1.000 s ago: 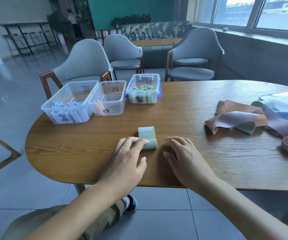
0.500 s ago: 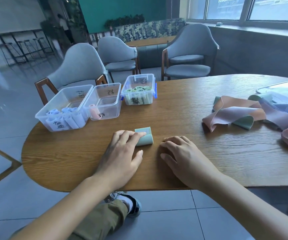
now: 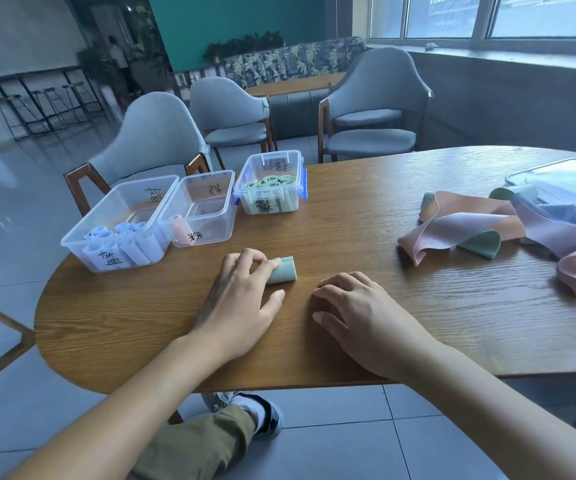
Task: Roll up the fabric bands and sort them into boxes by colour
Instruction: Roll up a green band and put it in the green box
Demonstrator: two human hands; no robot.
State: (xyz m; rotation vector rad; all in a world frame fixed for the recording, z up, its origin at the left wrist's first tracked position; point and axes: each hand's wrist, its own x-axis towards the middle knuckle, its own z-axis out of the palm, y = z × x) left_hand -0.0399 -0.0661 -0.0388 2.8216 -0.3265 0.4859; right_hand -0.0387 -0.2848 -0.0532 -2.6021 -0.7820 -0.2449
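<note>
A small green band roll lies on the wooden table in front of me. My left hand has its bent fingers curled over the roll's left end, thumb on the table just before it. My right hand rests on the table to the right of the roll, fingers loosely bent, holding nothing. Three clear boxes stand at the back left: one with several blue rolls, a middle one with a pink roll, and one with green rolls.
A loose heap of unrolled pink, lilac and green bands lies at the right, beside a clear lid. Grey chairs stand behind the boxes. The table's near edge runs just under my wrists.
The flat green tail that lay ahead of the roll has been wound in, and the roll has moved a little forward under my left fingers. My right hand has stayed beside it.
</note>
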